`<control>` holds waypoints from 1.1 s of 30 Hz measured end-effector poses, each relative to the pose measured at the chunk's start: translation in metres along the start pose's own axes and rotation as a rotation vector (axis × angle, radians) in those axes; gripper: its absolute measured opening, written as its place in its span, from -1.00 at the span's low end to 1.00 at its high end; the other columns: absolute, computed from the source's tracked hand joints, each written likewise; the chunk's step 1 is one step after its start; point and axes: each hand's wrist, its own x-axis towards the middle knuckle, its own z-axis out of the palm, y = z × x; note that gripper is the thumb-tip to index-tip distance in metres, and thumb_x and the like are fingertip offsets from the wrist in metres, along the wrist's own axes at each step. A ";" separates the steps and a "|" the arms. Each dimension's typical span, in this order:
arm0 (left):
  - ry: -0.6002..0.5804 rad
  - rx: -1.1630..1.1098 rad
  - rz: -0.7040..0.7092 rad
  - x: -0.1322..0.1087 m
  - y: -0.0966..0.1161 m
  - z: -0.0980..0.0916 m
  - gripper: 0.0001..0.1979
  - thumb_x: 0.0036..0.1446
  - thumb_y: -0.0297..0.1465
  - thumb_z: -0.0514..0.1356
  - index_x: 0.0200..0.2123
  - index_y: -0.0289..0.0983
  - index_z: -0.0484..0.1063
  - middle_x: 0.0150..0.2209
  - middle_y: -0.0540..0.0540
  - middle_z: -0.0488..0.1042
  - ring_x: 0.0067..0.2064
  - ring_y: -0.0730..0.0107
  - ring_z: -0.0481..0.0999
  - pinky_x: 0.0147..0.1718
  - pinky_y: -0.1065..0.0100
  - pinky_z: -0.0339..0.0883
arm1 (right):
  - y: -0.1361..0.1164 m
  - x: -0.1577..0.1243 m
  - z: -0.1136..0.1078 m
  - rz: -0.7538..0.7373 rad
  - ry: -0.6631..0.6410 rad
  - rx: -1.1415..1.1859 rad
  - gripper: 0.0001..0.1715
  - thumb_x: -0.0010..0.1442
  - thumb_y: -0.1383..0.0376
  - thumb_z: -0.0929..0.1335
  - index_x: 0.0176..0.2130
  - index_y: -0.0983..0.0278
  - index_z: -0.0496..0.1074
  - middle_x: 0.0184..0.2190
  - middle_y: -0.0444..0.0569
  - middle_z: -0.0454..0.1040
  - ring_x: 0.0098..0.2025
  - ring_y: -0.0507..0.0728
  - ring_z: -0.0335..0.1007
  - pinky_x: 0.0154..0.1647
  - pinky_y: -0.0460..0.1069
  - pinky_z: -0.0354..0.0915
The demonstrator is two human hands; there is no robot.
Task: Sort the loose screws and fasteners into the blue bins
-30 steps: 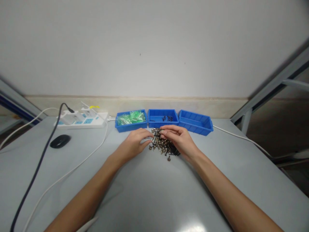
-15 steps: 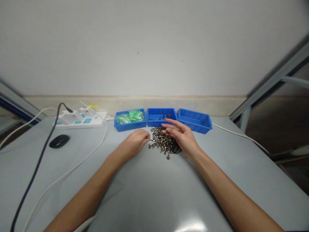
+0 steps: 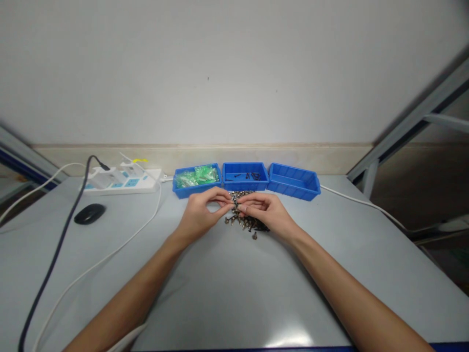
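Just above the far edge of the pile of screws (image 3: 246, 222), the left hand (image 3: 200, 215) and the right hand (image 3: 266, 211) meet fingertip to fingertip. Each hand has its thumb and forefinger drawn into a narrow pinch, and the two pinches nearly touch. A small metal piece shows between them, but it is too small to tell which hand, if either, holds it. The pile lies on the table (image 3: 234, 293) directly below the pinches, partly hidden by the right hand. Just beyond the fingertips stands the middle bin (image 3: 245, 186), blue, with a few dark screws inside. Beyond the left hand's pinch and touching the middle bin is the left bin (image 3: 198, 189), filled with green bags. Beyond the right hand is the right bin (image 3: 293, 190). Well apart to the left of the left hand lie a power strip (image 3: 122, 180), a black mouse (image 3: 90, 213), a dark cable (image 3: 54, 259) and a white cable (image 3: 110, 254).
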 end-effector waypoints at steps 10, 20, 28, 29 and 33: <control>-0.344 0.505 0.272 -0.002 -0.032 -0.005 -0.80 0.29 -0.45 0.15 -0.08 -0.29 0.54 -0.08 -0.15 0.60 -0.05 0.22 0.55 0.00 0.17 0.40 | 0.001 0.028 -0.003 -0.152 0.260 0.223 -0.43 -0.05 0.24 0.56 -0.01 0.20 0.53 -0.10 0.01 0.62 -0.10 0.15 0.57 0.07 0.06 0.36; -0.470 0.700 0.253 -0.002 -0.026 -0.003 -0.79 0.32 -0.43 0.12 -0.27 -0.29 0.56 -0.30 -0.12 0.60 -0.19 0.25 0.50 -0.14 0.29 0.35 | 0.006 0.012 -0.009 -0.131 0.330 0.147 -0.30 0.03 0.18 0.51 0.15 0.18 0.36 -0.05 0.06 0.60 -0.23 0.13 0.59 -0.10 0.06 0.43; -0.350 0.715 0.198 -0.007 -0.029 0.004 -0.87 0.28 -0.45 0.16 -0.20 -0.30 0.52 -0.27 -0.12 0.57 -0.18 0.25 0.50 -0.16 0.30 0.37 | 0.003 0.008 -0.002 -0.098 0.287 0.017 -0.48 0.03 0.16 0.47 -0.01 0.25 0.45 -0.19 0.05 0.63 -0.36 0.08 0.55 -0.29 -0.02 0.39; -0.339 0.709 0.201 -0.007 -0.029 0.005 -0.86 0.28 -0.45 0.15 -0.16 -0.29 0.51 -0.25 -0.12 0.57 -0.17 0.25 0.50 -0.15 0.29 0.37 | 0.003 0.007 0.000 -0.098 0.276 0.004 -0.50 0.03 0.16 0.46 -0.02 0.25 0.46 -0.20 0.05 0.63 -0.36 0.08 0.55 -0.30 -0.02 0.38; -0.362 0.709 0.163 -0.007 -0.028 0.008 -0.79 0.30 -0.49 0.10 -0.14 -0.25 0.53 -0.27 -0.13 0.58 -0.16 0.24 0.51 -0.13 0.28 0.37 | 0.004 0.006 0.004 -0.098 0.244 -0.023 -0.53 0.04 0.17 0.44 -0.05 0.26 0.47 -0.22 0.04 0.63 -0.38 0.08 0.53 -0.32 -0.02 0.37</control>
